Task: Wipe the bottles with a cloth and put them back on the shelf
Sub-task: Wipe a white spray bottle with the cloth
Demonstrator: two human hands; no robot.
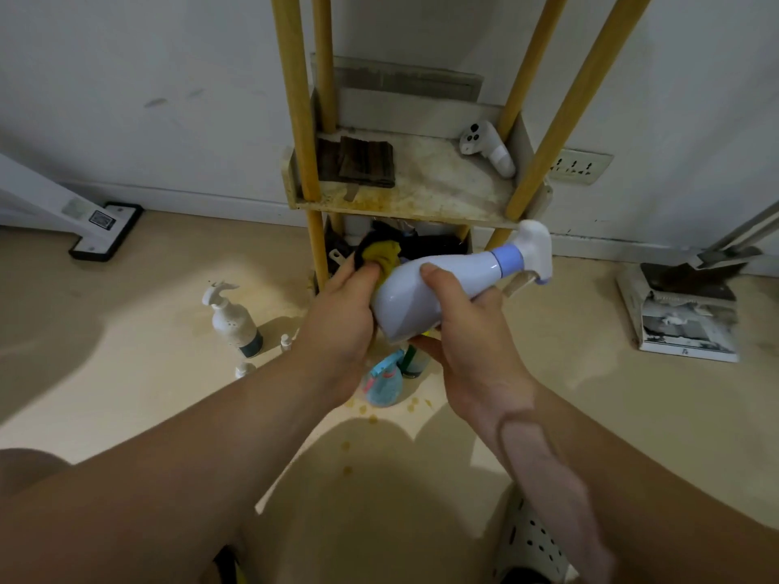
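Observation:
A white spray bottle (453, 274) with a lilac collar lies tilted in the air in front of the shelf, nozzle up to the right. My right hand (468, 330) grips its body from below. A yellow and black cloth (381, 252) is bunched in my left hand (341, 314) and pressed against the bottle's base end. The stained white shelf (421, 187) with yellow posts stands behind. On the floor stand a white pump bottle (234, 320), a blue spray bottle (383, 381) and a green bottle (415, 362), the last two partly hidden under my hands.
On the shelf lie a dark folded cloth (362, 162) and a white controller (489, 147). A lower tier holds dark items. A dustpan on a box (687, 305) sits at right, a white stand base (105, 229) at left. Two small white caps (286, 341) rest on the floor.

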